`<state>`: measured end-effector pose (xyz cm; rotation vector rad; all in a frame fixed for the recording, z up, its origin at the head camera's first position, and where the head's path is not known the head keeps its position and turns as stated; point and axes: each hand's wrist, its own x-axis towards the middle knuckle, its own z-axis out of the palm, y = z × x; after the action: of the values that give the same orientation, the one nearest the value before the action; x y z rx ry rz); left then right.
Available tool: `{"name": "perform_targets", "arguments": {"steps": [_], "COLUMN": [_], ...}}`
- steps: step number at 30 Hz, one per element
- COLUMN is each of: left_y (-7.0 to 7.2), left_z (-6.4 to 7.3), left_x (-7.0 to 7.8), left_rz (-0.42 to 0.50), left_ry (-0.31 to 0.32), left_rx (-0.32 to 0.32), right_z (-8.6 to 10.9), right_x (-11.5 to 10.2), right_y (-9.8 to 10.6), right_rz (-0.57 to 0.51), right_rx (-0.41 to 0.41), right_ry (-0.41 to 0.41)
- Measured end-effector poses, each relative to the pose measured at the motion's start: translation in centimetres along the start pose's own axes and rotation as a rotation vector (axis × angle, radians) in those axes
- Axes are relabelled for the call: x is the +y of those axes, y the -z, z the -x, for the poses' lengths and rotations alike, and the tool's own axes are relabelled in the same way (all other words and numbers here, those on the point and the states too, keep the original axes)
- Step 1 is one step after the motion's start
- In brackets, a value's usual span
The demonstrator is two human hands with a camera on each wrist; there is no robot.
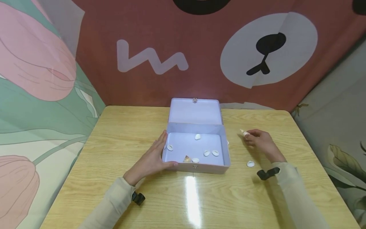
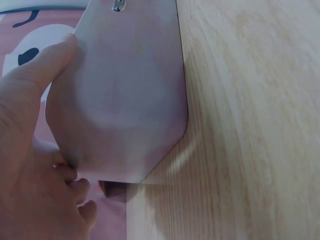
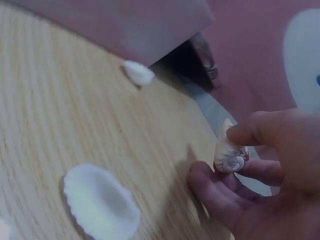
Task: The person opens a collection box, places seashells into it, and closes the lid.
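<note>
An open pale lilac tin box [image 1: 197, 168] stands on the table with its lid tipped back. Inside it lie several white shells [image 1: 206, 153] and a brownish spiral shell [image 1: 187, 159]. My left hand [image 1: 152, 160] grips the box's near left corner, thumb at the front rim and fingers along the left side. To the right of the box, my right hand [image 1: 261, 141] pinches a cream spiral seashell [image 3: 230, 155] with brown markings, its pointed end upward in the right wrist view. A white ribbed shell [image 1: 250, 163] lies on the table near this hand.
Another small white shell [image 3: 138, 73] lies on the table close to the box's right side. Behind the wooden table [image 1: 128, 127] hangs a red cloth [image 1: 200, 79] with a bear face. Patterned cloth [image 1: 43, 127] also hangs at the left.
</note>
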<state>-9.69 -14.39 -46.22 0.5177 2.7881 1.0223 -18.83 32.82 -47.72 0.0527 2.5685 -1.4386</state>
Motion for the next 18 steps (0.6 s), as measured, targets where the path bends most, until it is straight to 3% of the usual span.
{"name": "perform_targets", "arguments": {"steps": [10, 15, 18], "left_y": [0.0, -0.1, -0.1], "left_z": [0.0, 0.0, 0.0], "left_x": [-0.1, -0.2, -0.1], "left_rz": [0.004, 0.005, 0.003], "left_ry": [0.003, 0.0, 0.0], "left_rx": [0.0, 0.002, 0.001], "right_z": [0.3, 0.4, 0.9], "right_x": [-0.5, -2.0, -3.2], "right_y": [0.8, 0.5, 0.2], "right_rz": [-0.324, -0.603, -0.683], "right_rx": [-0.1, -0.159, -0.197], "right_ry": [0.0, 0.076, 0.114]}}
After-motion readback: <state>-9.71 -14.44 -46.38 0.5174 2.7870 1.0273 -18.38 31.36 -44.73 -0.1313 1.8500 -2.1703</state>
